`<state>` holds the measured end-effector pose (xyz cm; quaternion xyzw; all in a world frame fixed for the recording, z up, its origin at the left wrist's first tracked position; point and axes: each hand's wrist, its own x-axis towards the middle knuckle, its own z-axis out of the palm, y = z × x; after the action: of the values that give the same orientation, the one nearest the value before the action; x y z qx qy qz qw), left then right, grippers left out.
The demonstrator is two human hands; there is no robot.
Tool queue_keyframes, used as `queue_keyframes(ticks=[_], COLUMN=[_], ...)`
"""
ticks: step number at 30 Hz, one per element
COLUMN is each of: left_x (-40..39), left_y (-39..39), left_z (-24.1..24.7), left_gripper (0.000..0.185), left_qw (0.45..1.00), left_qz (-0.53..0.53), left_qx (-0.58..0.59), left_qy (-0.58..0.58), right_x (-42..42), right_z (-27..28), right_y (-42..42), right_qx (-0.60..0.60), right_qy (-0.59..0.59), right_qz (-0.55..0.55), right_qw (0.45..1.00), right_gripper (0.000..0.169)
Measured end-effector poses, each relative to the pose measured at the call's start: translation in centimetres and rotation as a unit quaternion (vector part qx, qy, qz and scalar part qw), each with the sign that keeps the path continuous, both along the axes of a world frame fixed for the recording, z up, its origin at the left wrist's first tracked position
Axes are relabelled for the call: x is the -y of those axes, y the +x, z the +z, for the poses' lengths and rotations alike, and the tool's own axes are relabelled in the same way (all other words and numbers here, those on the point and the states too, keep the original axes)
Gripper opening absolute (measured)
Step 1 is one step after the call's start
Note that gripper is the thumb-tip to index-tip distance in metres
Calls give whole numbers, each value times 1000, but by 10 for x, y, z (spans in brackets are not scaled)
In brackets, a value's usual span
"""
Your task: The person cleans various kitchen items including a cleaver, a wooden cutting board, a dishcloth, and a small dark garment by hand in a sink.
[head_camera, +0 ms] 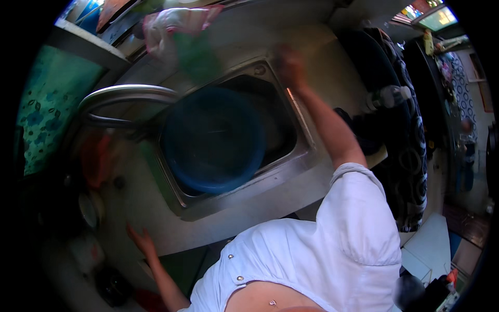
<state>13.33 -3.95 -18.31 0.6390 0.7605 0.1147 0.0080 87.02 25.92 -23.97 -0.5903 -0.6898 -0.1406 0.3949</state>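
My right hand [290,66] reaches past the far right corner of the stainless steel sink [253,183]. It is blurred, and I cannot tell whether anything is under its fingers. Low on the left, my left hand [141,241] is at the counter [210,230], fingers apart and holding nothing. A round blue plastic basin [218,185] sits in the sink and covers most of the bowl. Its dark inside hides the contents. The curved metal faucet [132,89] stands at the sink's left. Behind the sink hang a white cloth with pink edging [161,29] and a blurred green cloth [197,56].
A clear plastic bottle [388,96] lies on dark fabric at the right, beside a black patterned cloth [411,163]. On the left are a blurred red item [94,160], a bowl-like vessel [90,208] and a dark round object [113,286]. A green floral curtain [50,113] hangs beyond.
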Motion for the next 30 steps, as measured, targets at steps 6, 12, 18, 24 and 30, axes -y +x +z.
queue_keyframes(ticks=[6,12,18,24,30], left_x=[52,45,42,38,1], left_y=[13,34,43,30,20], left_z=[31,37,43,23,-3], left_gripper=[66,68,68,67,66], left_qw=[997,989,997,1000,991], left_qz=[71,124,52,-4,-120], left_qx=[9,-6,-4,21,41], left_qy=[-13,-77,-56,-20,35], right_x=[-71,-100,-4,154,280], right_z=[-12,-15,10,18,34], right_y=[64,-60,-14,-24,-60], right_qx=[230,40,-126,-17,-303], right_qy=[-355,-110,-306,-139,-162], right_qz=[-444,221,344,223,178], right_qw=[790,968,879,965,922], right_gripper=[32,29,29,29,40])
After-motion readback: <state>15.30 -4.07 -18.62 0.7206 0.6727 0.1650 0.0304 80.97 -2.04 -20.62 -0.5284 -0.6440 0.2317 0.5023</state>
